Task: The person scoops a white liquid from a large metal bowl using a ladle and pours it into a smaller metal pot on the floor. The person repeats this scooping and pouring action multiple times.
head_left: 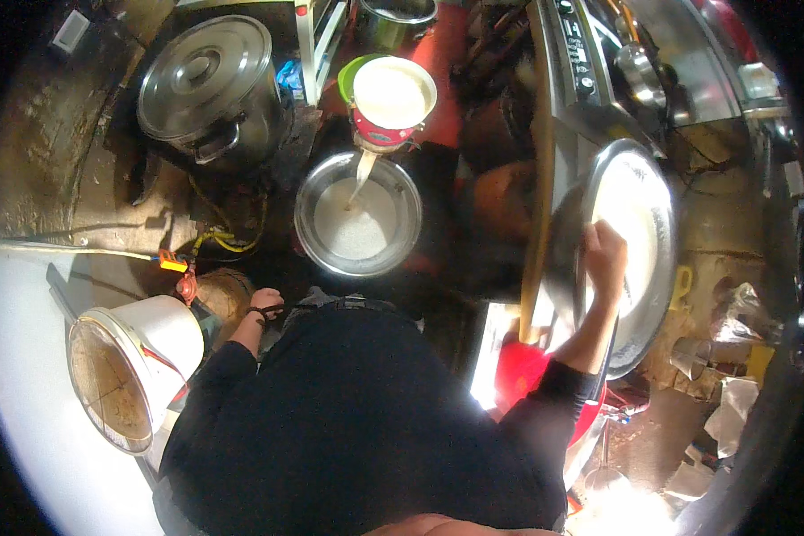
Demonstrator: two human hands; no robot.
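Observation:
My right hand (606,258) is closed over the near side of a wide metal bowl (663,268) holding a bright, pale mass. It grips a dark handle (610,355) that runs back along my forearm; the tool's far end cannot be made out. My left hand (266,301), a dark band at its wrist, hangs beside my left thigh with curled fingers and nothing visible in it. Before me, a pale stream (364,171) falls from a red machine (385,132) into a round metal basin (412,228) of whitish, grainy material. A white hopper (356,94), brightly lit inside, tops the machine.
A large lidded metal pot (204,87) stands at the upper left. Below it are a yellow hose (218,238), a red valve fitting (186,287) and a white bucket (174,328). On the right are a control panel (574,53), a metal pan (643,77) and a red container (522,368).

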